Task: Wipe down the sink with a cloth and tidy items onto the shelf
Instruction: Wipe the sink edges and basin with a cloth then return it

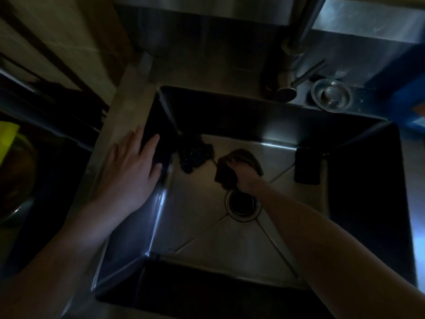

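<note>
Right hand (241,173) wiped the steel square sink (264,240), grip closed on a dark crumpled cloth (232,157).
A dark knobbly scrubber (195,153) and black block (307,166) lay nearby; left hand (131,166) spread flat on the rim.

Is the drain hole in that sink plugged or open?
Open. The drain shows a dark, empty hole inside its ring, and a round metal stopper sits out on the ledge behind the sink.

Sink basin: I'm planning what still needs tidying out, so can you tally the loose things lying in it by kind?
Cloth, bunched under the right hand: 1
Dark mesh scrubber in the far left corner: 1
Dark rectangular block at the right wall: 1
Total: 3
</note>
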Demonstrator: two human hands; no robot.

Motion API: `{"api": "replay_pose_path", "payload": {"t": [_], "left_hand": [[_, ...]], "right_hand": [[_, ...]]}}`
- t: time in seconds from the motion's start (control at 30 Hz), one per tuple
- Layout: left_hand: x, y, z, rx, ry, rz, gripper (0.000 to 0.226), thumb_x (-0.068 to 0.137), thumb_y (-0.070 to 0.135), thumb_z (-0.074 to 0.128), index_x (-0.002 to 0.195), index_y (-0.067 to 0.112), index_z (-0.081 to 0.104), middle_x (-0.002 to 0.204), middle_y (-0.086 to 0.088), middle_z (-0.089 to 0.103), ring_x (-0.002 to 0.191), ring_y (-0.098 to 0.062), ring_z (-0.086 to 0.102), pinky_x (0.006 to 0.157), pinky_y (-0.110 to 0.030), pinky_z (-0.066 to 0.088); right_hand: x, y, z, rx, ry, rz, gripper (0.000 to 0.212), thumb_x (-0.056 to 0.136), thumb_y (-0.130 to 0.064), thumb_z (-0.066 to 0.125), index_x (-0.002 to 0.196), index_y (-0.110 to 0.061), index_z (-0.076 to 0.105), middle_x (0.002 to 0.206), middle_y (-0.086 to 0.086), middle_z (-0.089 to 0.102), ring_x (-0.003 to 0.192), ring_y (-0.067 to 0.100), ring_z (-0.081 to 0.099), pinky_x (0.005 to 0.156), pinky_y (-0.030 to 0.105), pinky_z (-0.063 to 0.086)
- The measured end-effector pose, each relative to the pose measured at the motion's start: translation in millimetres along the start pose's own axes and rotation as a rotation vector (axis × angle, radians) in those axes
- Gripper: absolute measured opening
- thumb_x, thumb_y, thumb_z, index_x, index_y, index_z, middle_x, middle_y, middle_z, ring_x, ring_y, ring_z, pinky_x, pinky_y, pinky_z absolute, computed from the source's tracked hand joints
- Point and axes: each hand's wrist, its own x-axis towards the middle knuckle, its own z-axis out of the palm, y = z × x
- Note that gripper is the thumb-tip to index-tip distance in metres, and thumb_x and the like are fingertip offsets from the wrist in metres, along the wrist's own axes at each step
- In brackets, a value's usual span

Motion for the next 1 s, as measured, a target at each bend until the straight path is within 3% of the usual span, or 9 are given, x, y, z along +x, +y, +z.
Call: {"api": "replay_pose_path", "payload": {"t": [0.07, 0.2, 0.37, 0.6, 0.7, 0.8, 1.0], "left_hand": [[-1, -1, 1, 0.000, -0.011, -0.011, 0.060, 0.088, 0.028, 0.055, 0.143, 0.014, 0.033, 0.154, -0.018, 0.022, 0.137, -0.037, 0.027, 0.106, -0.051, 0.026], [-4, -2, 3, -0.008, -0.048, -0.027, 0.060, 0.089, 0.030, 0.054, 0.143, 0.015, 0.033, 0.153, -0.016, 0.025, 0.136, -0.035, 0.031, 0.105, -0.050, 0.029], [-1, -7, 4, -0.018, -0.056, 0.003, 0.061, 0.087, 0.027, 0.057, 0.142, 0.011, 0.036, 0.153, -0.016, 0.026, 0.136, -0.034, 0.033, 0.104, -0.050, 0.033], [0, -17, 6, -0.052, -0.062, 0.037, 0.060, 0.087, 0.029, 0.056, 0.142, 0.013, 0.035, 0.154, -0.013, 0.023, 0.139, -0.029, 0.030, 0.108, -0.047, 0.031], [0, -16, 7, -0.019, -0.071, 0.043, 0.061, 0.089, 0.031, 0.052, 0.144, 0.015, 0.031, 0.156, -0.011, 0.018, 0.141, -0.027, 0.025, 0.108, -0.043, 0.028], [0, -15, 6, -0.016, -0.068, 0.047, 0.060, 0.090, 0.031, 0.051, 0.144, 0.015, 0.030, 0.156, -0.012, 0.017, 0.142, -0.026, 0.023, 0.108, -0.042, 0.027], [0, -15, 7, 0.000, -0.080, 0.057, 0.061, 0.090, 0.033, 0.049, 0.144, 0.015, 0.029, 0.157, -0.013, 0.015, 0.142, -0.027, 0.023, 0.107, -0.043, 0.027]], "right_hand": [[-14, -4, 13, -0.078, -0.046, -0.054, 0.054, 0.096, -0.007, 0.042, 0.148, -0.012, 0.030, 0.157, 0.011, 0.023, 0.145, 0.030, 0.022, 0.119, 0.045, 0.018], [-31, -10, 36, -0.365, -0.241, -0.136, 0.070, 0.094, -0.008, 0.047, 0.152, -0.018, 0.011, 0.161, 0.008, 0.005, 0.147, 0.026, 0.012, 0.120, 0.043, 0.014], [-29, -31, 58, -0.456, -0.351, -0.204, 0.080, 0.089, -0.001, 0.053, 0.152, -0.021, 0.009, 0.161, 0.006, 0.002, 0.148, 0.028, 0.007, 0.120, 0.045, 0.012], [4, -69, 84, -0.543, -0.336, -0.296, 0.061, 0.095, -0.014, 0.047, 0.149, -0.027, 0.021, 0.161, -0.001, 0.007, 0.148, 0.025, 0.003, 0.113, 0.061, 0.004], [12, -70, 82, -0.526, -0.336, -0.256, 0.069, 0.091, -0.021, 0.056, 0.149, -0.031, 0.020, 0.161, -0.004, 0.004, 0.148, 0.024, -0.001, 0.110, 0.067, 0.001], [9, -60, 72, -0.442, -0.296, -0.178, 0.076, 0.087, -0.015, 0.058, 0.149, -0.031, 0.017, 0.161, -0.005, 0.004, 0.148, 0.024, 0.001, 0.113, 0.061, 0.009], [-4, -32, 46, -0.315, -0.161, -0.030, 0.073, 0.082, 0.003, 0.054, 0.147, -0.020, 0.029, 0.158, 0.002, 0.018, 0.143, 0.032, 0.021, 0.113, 0.050, 0.030]]}}
